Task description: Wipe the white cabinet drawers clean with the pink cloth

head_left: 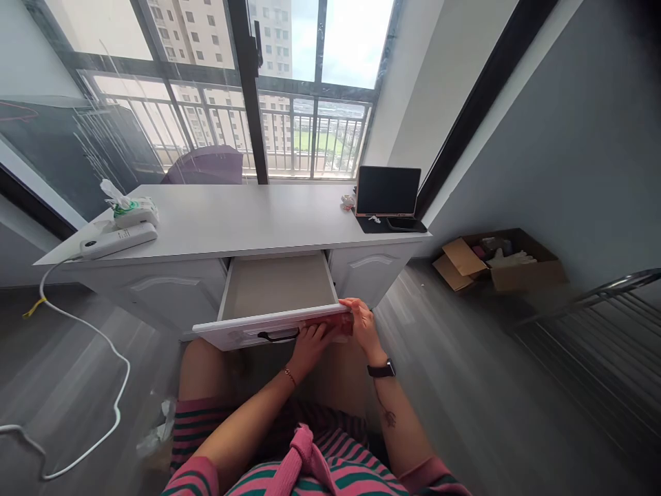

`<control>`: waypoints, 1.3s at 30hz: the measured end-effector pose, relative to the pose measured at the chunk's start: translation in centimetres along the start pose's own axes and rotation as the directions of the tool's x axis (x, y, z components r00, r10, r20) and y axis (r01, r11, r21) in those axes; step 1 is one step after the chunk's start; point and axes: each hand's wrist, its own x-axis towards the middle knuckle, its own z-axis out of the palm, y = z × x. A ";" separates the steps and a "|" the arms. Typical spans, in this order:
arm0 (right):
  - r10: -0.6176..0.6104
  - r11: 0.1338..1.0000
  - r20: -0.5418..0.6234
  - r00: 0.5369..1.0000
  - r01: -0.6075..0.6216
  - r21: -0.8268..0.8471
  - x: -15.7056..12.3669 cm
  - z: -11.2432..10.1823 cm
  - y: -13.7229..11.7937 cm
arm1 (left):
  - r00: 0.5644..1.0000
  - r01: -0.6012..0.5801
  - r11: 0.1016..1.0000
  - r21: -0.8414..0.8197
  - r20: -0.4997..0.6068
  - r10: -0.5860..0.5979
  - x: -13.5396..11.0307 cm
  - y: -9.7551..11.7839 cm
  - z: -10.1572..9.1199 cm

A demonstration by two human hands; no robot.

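A white desk (248,220) has its middle drawer (279,286) pulled open toward me, and the drawer shows nothing inside. Both my hands hold a flat red object (330,324) right at the drawer's front edge. My left hand (310,344) grips it from below, just right of the black drawer handle (276,336). My right hand (361,324) closes over its right end, fingers curled on top. A dark watch sits on my right wrist.
On the desk stand a tablet on a stand (387,193) at the right and a tissue box (129,207) and power strip (116,241) at the left. A white cable (103,386) trails over the floor. An open cardboard box (496,262) sits by the right wall.
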 end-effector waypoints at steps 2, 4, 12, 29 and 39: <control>0.004 1.000 -0.006 1.000 -0.004 0.002 0.0 0.0 -0.1 | 0.998 -0.035 0.999 0.005 0.059 0.035 0.2 0.3 0.5; 0.002 1.000 -0.021 1.000 -0.001 0.007 0.0 0.1 -0.3 | 0.993 -0.052 0.999 -0.002 0.105 0.052 0.1 0.2 1.0; 0.028 0.999 -0.044 0.999 -0.027 0.021 -0.1 0.4 -0.3 | 0.942 -0.186 0.977 -0.109 0.263 0.208 -1.3 -1.7 2.3; 0.017 0.999 -0.140 0.990 -0.010 0.054 -0.5 1.9 0.3 | 0.915 -0.184 0.977 0.105 0.382 0.131 -12.5 -13.5 -3.2; -0.001 0.999 -0.203 0.979 0.009 0.039 -0.5 2.5 0.5 | 0.997 0.077 0.956 0.284 -0.022 -0.073 -16.1 -17.3 -9.6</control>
